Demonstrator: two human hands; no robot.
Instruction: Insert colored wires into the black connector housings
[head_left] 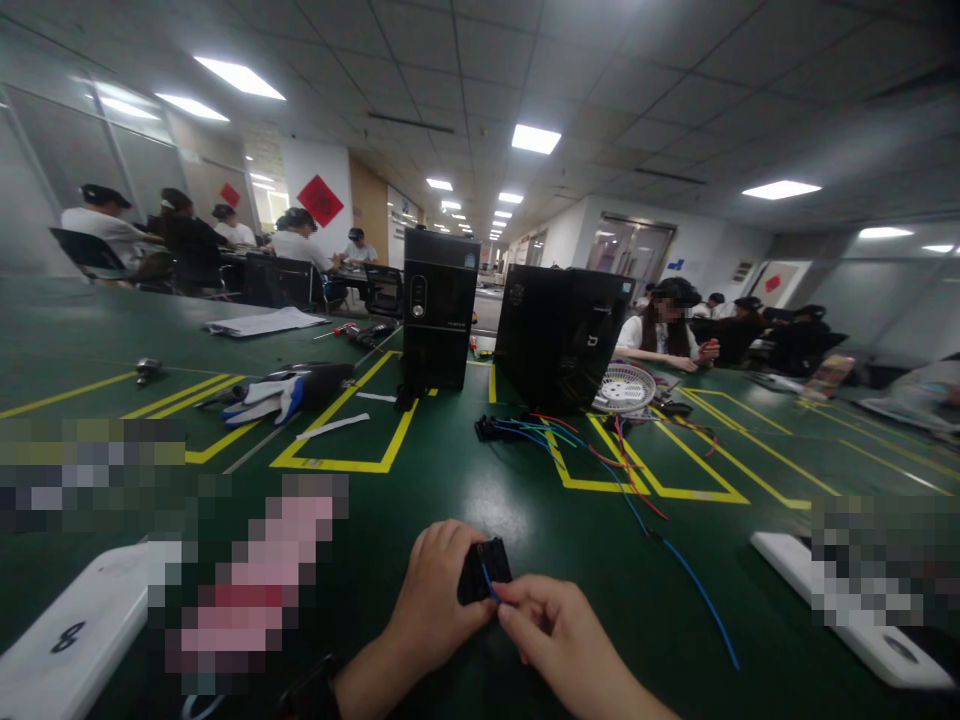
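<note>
Low in the middle of the view, my left hand [431,605] grips a small black block-like part [496,558], perhaps a connector; its exact kind does not show. A short piece of blue wire [487,576] lies against that part, pinched between the thumb and finger of my right hand [551,620]. Where the wire's lower end goes is hidden by my fingers. Beyond my hands, another black part [491,428] has blue, green and red wires running from it. A longer blue wire [701,590] curves over the table to the right.
Two black computer cases [441,310] [559,335] stand ahead on the green table [420,500], marked with yellow tape. A white basket [624,388], a blue-and-white glove [262,398] and white devices [90,620] [847,610] lie around. A person [667,325] sits across at right.
</note>
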